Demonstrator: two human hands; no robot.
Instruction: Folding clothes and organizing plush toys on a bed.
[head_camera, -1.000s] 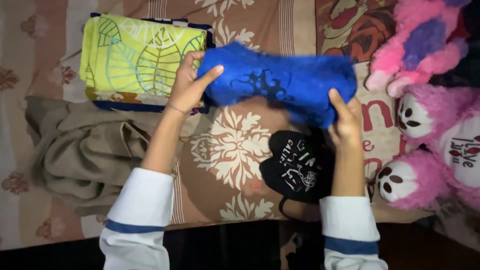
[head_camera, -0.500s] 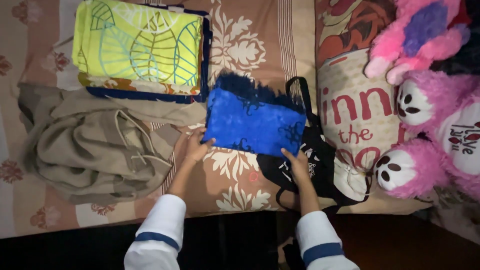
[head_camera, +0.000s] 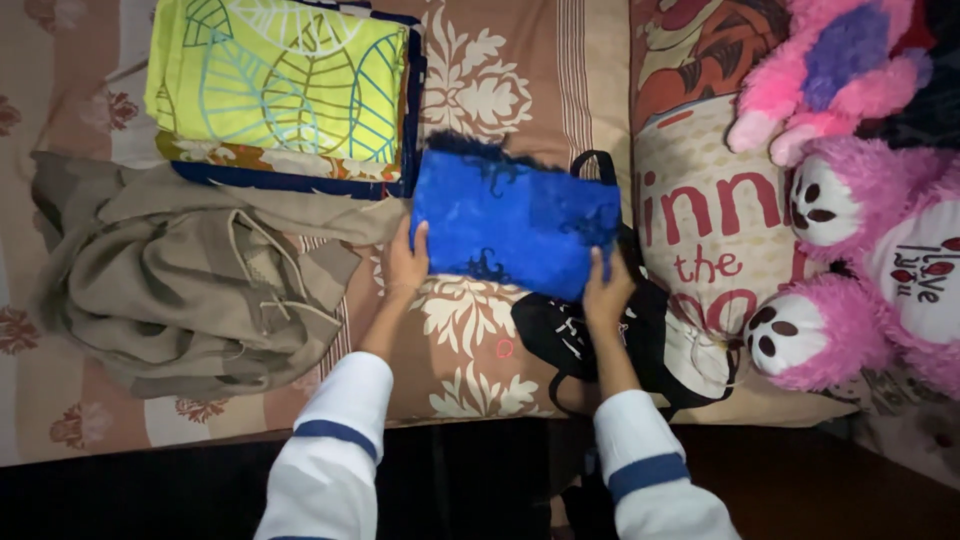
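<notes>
A folded bright blue cloth (head_camera: 515, 225) lies flat on the patterned bedsheet (head_camera: 480, 70), partly over a black garment (head_camera: 590, 340) with white print. My left hand (head_camera: 405, 265) rests at the blue cloth's lower left corner, fingers on its edge. At the cloth's lower right edge my right hand (head_camera: 605, 290) presses down with fingers spread flat. Both sleeves are white with a blue stripe.
A folded yellow-green leaf-print cloth (head_camera: 280, 85) sits on a stack at the upper left. A crumpled beige garment (head_camera: 180, 280) lies left. A printed pillow (head_camera: 700, 210) and pink plush toys (head_camera: 860, 200) fill the right side. The bed's dark front edge runs below.
The blue cloth was held up and spread between both hands; it has come down folded onto the bed, and both hands now rest at its near edge.
</notes>
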